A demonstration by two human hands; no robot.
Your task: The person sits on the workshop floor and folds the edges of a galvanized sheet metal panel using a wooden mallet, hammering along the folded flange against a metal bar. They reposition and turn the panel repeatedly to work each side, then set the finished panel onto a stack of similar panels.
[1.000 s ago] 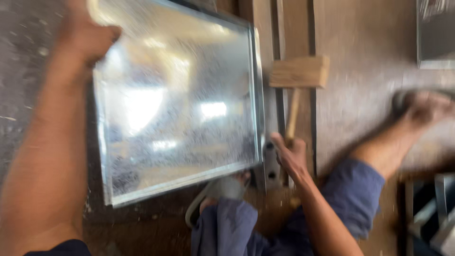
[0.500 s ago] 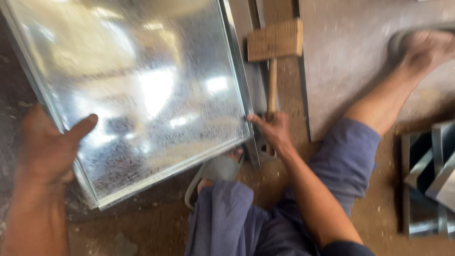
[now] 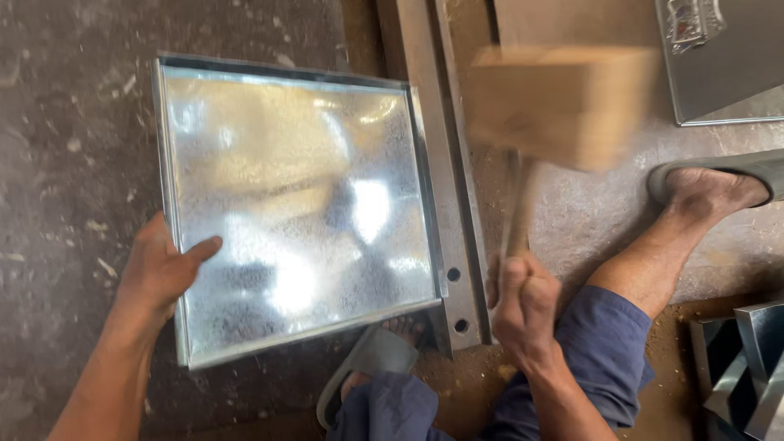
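view from above, looking down at a person seated on a workshop floor. one galvanised sheet-metal tray (image 3: 294,204), roughly rectangular, shiny w/ a mottled silver finish & bright glare spots, its edges folded up into a low rim. it lies flat on the dark, dusty floor (image 3: 65,122), its right edge resting against a long grey steel bar (image 3: 445,180) that has two round holes near the close end.

left hand (image 3: 159,269) grips the tray's left rim, thumb over the top of the sheet, fingers curled under. right hand (image 3: 523,306) is closed tight round the handle of one wooden mallet (image 3: 559,102); the pale block head is raised above the bar & blurred w/ motion.

two feet in view, each in a grey sandal (image 3: 371,363): one tucked under the tray's near right corner, the other stretched out at far right. blue trousers cover the legs.

more sheet metal about: one flat grey piece (image 3: 727,73) top right, & folded pieces (image 3: 747,359) bottom right, count unclear as they run out of view.
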